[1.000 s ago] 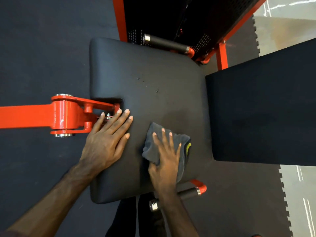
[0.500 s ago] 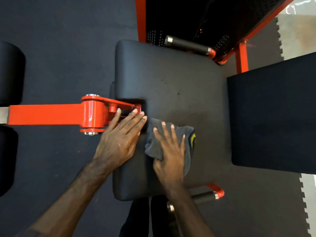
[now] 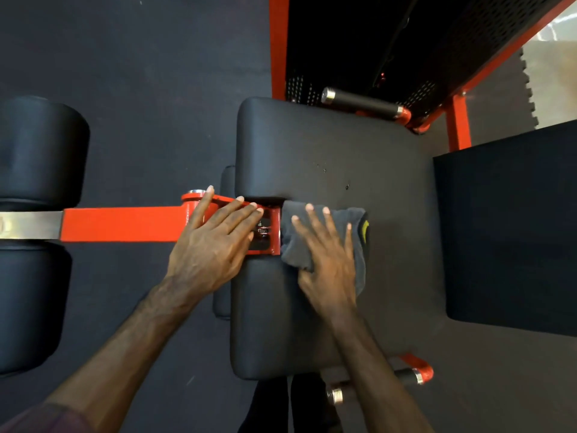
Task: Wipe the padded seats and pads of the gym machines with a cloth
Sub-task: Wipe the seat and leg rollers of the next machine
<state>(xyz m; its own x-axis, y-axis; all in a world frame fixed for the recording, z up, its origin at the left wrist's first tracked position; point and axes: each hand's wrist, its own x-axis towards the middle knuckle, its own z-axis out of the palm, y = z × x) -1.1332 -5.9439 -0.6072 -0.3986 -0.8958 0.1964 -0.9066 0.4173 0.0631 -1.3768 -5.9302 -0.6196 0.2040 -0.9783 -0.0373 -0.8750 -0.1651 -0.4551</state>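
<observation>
While I lean over the black seat [image 3: 327,323], my right hand [image 3: 327,264] presses the gray cloth [image 3: 356,242] flat at its left edge, fingers straight. My left hand [image 3: 212,245] rests flat on the red arm [image 3: 125,223]. Farther off sits a black handle [image 3: 362,103].

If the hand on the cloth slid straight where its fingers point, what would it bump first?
Probably nothing soon: the right hand on the cloth would cross bare seat, reaching the black handle last.

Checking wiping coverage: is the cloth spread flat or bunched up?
Bunched: the cloth lies in rumpled folds under the flat right hand on the seat.
</observation>
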